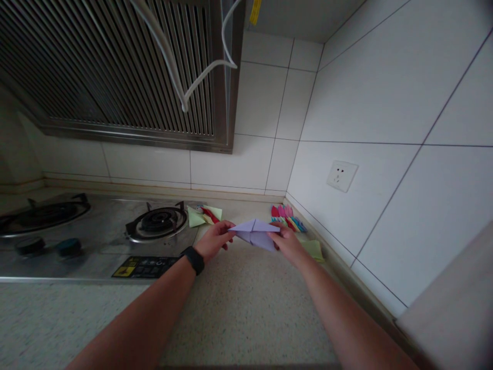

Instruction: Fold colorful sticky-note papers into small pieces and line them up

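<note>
A lavender sheet of folded origami paper is held above the speckled countertop, with creases and a pointed shape at both sides. My left hand, a black watch on its wrist, pinches the paper's left tip. On the opposite side my right hand grips the right end, thumb on the near face. Behind the right hand lie several small folded paper pieces in pink, red and blue. Pale green paper rests just right of that hand.
A gas stove with two burners fills the left. Near its right burner lie pale green and red paper pieces. A range hood with a hanging white cable is overhead. The tiled wall with a socket bounds the right.
</note>
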A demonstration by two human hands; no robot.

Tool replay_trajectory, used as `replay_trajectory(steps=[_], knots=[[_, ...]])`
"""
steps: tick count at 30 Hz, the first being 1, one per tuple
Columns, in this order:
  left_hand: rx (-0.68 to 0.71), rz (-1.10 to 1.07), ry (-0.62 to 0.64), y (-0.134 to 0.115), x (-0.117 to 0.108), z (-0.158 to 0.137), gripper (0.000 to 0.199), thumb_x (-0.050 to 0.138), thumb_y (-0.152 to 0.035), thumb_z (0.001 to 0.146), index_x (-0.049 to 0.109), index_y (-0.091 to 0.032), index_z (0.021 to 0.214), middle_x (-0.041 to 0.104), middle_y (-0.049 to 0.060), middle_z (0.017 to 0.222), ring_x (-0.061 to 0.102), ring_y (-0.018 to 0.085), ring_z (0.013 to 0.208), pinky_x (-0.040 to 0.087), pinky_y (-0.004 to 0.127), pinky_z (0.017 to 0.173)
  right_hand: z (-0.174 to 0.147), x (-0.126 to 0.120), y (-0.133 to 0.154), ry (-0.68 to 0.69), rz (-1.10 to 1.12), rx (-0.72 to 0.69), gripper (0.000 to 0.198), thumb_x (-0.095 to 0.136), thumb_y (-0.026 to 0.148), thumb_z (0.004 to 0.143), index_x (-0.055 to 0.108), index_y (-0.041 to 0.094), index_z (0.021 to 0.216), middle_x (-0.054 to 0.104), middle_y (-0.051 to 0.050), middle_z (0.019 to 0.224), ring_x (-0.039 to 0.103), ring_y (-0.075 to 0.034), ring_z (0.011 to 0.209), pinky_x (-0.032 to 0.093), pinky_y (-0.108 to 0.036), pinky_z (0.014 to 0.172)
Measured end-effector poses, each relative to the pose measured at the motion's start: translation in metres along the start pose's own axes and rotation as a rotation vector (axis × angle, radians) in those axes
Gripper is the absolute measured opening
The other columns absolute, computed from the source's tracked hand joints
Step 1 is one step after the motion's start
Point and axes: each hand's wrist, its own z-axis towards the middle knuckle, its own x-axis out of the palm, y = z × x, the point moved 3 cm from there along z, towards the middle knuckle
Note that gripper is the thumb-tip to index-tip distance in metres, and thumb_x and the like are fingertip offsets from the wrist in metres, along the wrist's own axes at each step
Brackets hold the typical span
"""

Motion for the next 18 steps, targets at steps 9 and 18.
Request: replay_trajectory(steps=[9,18], knots=[[-0.003,-0.017,-0.054,-0.0024,0.0002,-0.0006,0.041,0.067,-0.024,0.073,0.052,-0.019,0.111,0.061,0.010,0.108,0.062,0.016,0.081,0.051,0.021,0.052,0.0032,-0.0043,0.0002,-0.039,0.044,-0.024,0.018,0.056,0.028,0.077,0.061,0.022,0.093,0.062,0.000,0.075,0.051,-0.012,0.052,0.039,-0.021,0.040],[-0.128,-0.046,-0.052,-0.0026,-0.0003,-0.0032,0.039,0.059,-0.022,0.079,0.048,-0.017,0.116,0.064,0.010,0.094,0.066,0.018,0.072,0.051,0.024,0.051,0.0061,-0.0071,0.0042,-0.072,-0.086,-0.172,0.018,0.052,0.019,0.078,0.066,0.021,0.090,0.070,-0.005,0.099,0.064,-0.018,0.095,0.046,-0.035,0.088]])
